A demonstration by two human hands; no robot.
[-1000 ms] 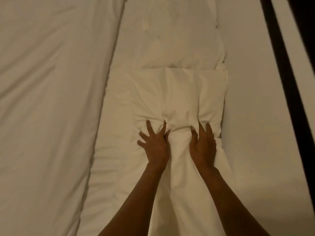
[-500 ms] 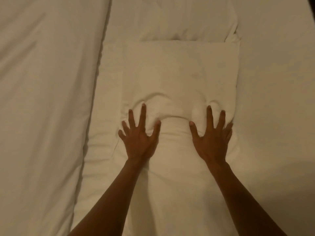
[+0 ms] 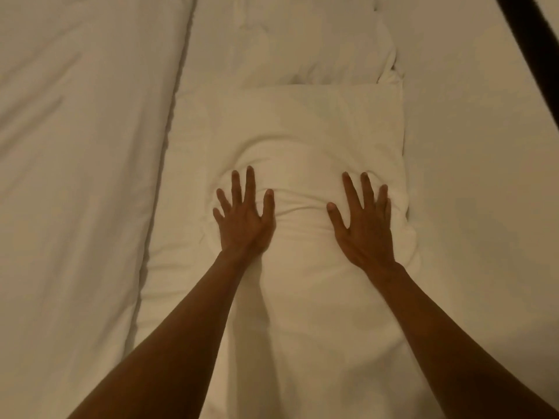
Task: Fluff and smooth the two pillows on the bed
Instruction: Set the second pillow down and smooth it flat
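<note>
**Pillows under flat palms, a ridge between them**

Near pillow (image 3: 290,122) lies below you, the far pillow (image 3: 302,40) just beyond it. Your left hand (image 3: 243,220) and right hand (image 3: 364,229) press spread open, gripping nothing. Push inward, and the crease (image 3: 299,204) between your hands will likely bunch rather than flatten.

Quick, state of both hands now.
Left hand: open, flat on the near pillow, holding nothing.
Right hand: open, flat on it too.
</note>
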